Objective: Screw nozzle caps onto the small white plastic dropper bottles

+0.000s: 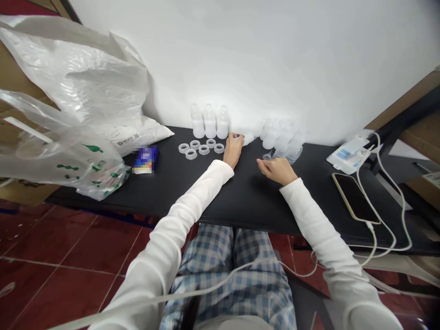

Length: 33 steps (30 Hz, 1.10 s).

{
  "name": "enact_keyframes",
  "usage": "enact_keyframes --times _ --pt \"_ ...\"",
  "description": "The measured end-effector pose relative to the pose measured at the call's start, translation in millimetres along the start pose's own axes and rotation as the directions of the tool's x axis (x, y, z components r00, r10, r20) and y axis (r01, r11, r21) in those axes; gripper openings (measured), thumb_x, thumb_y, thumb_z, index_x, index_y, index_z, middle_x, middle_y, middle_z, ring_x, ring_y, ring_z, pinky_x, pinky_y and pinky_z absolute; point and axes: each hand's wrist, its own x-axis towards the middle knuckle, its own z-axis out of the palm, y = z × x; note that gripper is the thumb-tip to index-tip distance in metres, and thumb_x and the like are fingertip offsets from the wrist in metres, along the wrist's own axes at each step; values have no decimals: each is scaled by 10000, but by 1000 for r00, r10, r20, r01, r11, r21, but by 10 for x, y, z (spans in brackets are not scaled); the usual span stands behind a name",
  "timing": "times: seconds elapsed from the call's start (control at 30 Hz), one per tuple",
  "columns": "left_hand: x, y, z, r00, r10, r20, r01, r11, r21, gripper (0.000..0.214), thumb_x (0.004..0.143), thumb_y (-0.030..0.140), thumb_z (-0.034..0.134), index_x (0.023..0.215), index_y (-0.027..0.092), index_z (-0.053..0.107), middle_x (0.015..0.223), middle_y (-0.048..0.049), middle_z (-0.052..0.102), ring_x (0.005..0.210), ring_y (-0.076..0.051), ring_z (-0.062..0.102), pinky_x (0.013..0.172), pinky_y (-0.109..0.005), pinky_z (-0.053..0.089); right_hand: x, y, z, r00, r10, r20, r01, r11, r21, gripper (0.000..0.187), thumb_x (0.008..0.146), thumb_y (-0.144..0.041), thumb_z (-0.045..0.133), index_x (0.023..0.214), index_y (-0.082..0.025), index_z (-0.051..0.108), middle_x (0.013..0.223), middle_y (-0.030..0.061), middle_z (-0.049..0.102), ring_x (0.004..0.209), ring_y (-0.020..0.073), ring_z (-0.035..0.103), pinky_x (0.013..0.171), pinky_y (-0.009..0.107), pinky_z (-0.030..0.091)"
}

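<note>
On a black tabletop (247, 206) stand three upright translucent plastic bottles (209, 122) against the wall, with several clear silicone rings (199, 148) lying in front of them. My left hand (233, 150) reaches past the rings, its fingertips at a small white plastic piece (248, 138). Whether it grips that piece is hidden by the fingers. My right hand (277, 169) rests on the table, fingers loosely curled, next to a small clear plastic piece (267, 156). Behind that piece, a cluster of translucent bottles (280, 136) lies against the wall.
Large plastic bags (68, 87) heap up at the table's left end, beside a blurred blue packet (145, 159). To the right lie a smartphone (355, 198), a white cable (385, 215) and a flat white package (349, 155). A white wall (275, 59) backs the table.
</note>
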Motion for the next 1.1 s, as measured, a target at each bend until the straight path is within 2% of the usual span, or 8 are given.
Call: enact_keyframes --times 0.17,0.27,0.4,0.53,0.63,0.77,0.93,1.1 --pt "1 -1 -47 990 -31 141 13 991 133 411 1064 392 418 1380 192 588 1313 -186 607 1183 -283 640 1032 -392 520 7 -43 -57 990 68 120 -62 997 -55 587 1068 -445 326 879 -162 805 752 135 751 686 228 651 582 333 179" --pt "8 -37 -54 979 -87 184 53 982 182 468 1035 470 479 1354 145 588 1260 -184 624 1143 -280 664 988 -349 538 2 -22 -22 994 39 98 -38 999 -17 535 1066 -456 356 942 -172 791 844 120 760 720 215 644 579 327 209" --pt "3 -165 40 992 -111 58 112 994 -12 495 980 567 537 1229 144 605 1195 -166 609 1042 -260 689 920 -360 576 18 64 99 994 -80 -70 81 997 20 404 1049 -400 437 973 -166 758 906 123 713 822 226 620 636 320 328" --pt "-4 -272 183 996 -40 -79 21 972 -234 514 972 652 476 1117 173 595 1120 -170 589 1076 -305 647 900 -491 593 51 169 218 968 -191 -165 198 980 27 222 984 -315 560 990 -162 722 951 132 649 862 255 568 752 358 421" --pt "-10 -290 244 996 -36 -85 12 963 -271 430 1024 563 431 1117 170 579 1156 -188 567 1167 -311 599 1026 -560 535 63 226 279 963 -209 -172 223 972 68 168 953 -224 556 1029 -159 691 1012 145 624 901 271 551 791 381 438" --pt "-47 -292 244 995 -104 1 99 946 -309 320 1041 416 467 1200 156 563 1275 -204 515 1291 -280 516 1169 -525 436 69 255 311 964 -220 -152 239 963 122 194 943 -167 510 1047 -162 673 1025 143 614 908 269 549 805 390 437" --pt "-131 -287 150 977 -156 149 197 926 -322 258 1069 344 399 1214 199 555 1257 -155 525 1300 -214 485 1185 -439 408 66 197 260 964 -193 -185 206 977 58 198 974 -203 485 1034 -167 671 993 129 639 894 263 555 787 381 382" --pt "-167 -246 90 986 -128 106 159 912 -378 144 1058 272 390 1167 217 467 1263 -134 544 1180 -182 518 1151 -389 421 54 102 193 952 -114 -285 131 991 40 234 1028 -247 436 1047 -187 661 967 106 665 875 253 561 772 377 337"
